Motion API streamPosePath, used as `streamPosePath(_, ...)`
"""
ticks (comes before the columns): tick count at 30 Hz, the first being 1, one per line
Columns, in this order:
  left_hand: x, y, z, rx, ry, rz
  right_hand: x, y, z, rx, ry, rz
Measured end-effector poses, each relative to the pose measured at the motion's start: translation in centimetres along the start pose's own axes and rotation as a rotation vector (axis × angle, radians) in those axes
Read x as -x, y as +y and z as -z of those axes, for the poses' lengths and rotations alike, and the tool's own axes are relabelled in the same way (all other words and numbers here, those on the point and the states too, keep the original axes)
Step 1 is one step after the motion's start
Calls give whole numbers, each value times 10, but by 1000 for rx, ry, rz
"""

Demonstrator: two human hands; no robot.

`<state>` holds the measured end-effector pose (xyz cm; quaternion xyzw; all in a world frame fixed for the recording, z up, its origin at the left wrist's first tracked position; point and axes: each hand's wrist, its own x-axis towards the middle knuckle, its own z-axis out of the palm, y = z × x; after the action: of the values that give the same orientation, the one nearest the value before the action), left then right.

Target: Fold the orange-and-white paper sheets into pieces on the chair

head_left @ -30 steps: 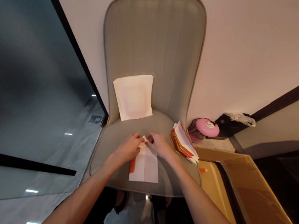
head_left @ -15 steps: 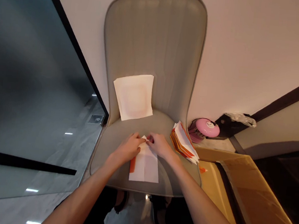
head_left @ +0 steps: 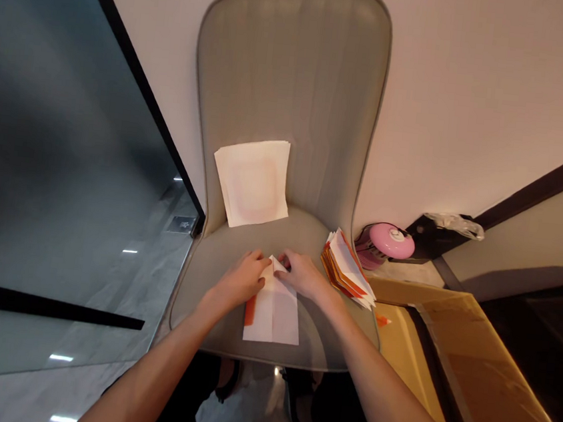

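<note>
A white sheet of paper point(head_left: 278, 315) lies on the grey chair's seat, with a lengthwise crease, a pointed far end and an orange patch at its left edge. My left hand point(head_left: 247, 278) rests on its upper left side, fingers bent near the tip. From the right, my right hand point(head_left: 298, 272) pinches the folded corner near the point with thumb and fingers. Right of it sits a stack of folded white and orange papers point(head_left: 348, 270). Behind my hands, a stack of white square sheets point(head_left: 254, 184) leans against the backrest.
The grey chair point(head_left: 289, 91) stands against a wall. A pink rounded device point(head_left: 392, 241) and a black box point(head_left: 434, 237) with clear plastic are at the right. An open cardboard box point(head_left: 489, 340) borders the seat's right side. A glass panel point(head_left: 67, 148) stands at left.
My right fingers have shifted slightly at the paper's tip, so more of the folded point shows. My left hand has barely moved.
</note>
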<state>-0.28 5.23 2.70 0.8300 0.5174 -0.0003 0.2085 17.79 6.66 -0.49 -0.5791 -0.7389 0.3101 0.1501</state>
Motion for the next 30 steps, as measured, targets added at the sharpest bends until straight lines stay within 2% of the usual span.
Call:
streamPosePath(8,1,0,-1,-20,19,-44,1,0,1,-68,37,-7)
streamPosePath(13,-2,0,-2,-58,10,-39,1,1,3,-97,46,47)
streamPosePath(21,-2,-1,0,78,70,-8,-3,5,-7,-21,47,24)
streamPosePath(24,-2,-3,-2,53,60,-19,-3,4,-8,-17,46,-1)
streamPosePath(30,-1,-8,-3,68,19,-22,-2,1,-6,-9,34,43)
